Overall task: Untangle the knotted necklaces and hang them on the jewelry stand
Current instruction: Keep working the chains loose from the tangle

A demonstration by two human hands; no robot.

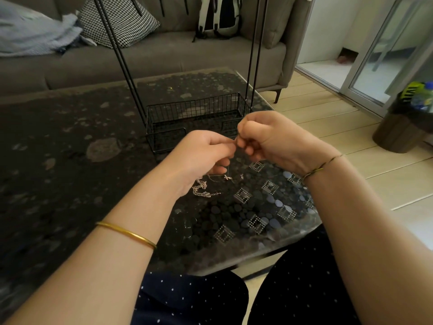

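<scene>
Both hands are hovering just above the table (70, 160), forearms converging from the lower corners, fingertips meeting in mid-air. Left hand (201, 153): fingers curling inward, thumb and forefinger pinching a fine chain (228, 170). Right hand (269, 141): knuckles up, fingers folding tight, thumb and forefinger nipping the same chain at the meeting point. The strand is too thin to trace between the fingertips. Below them it is hanging down to the tabletop, where the tangled necklaces (201, 187) are lying in a pale heap under the left wrist. A gold bangle (126, 233) is sitting on the left forearm and a cord bracelet (321, 167) on the right wrist.

Surface: dark glass top over a pebble pattern, reflecting light near the right edge. The jewelry stand (196, 109), a black wire basket with tall thin rods rising out of frame, is standing just behind the hands. Beyond the table, a grey sofa (152, 57) is carrying a checked cushion (117, 19) and a backpack (220, 17). To the right, pale floor (339, 141), a sliding door (375, 55) and a bin (403, 127).
</scene>
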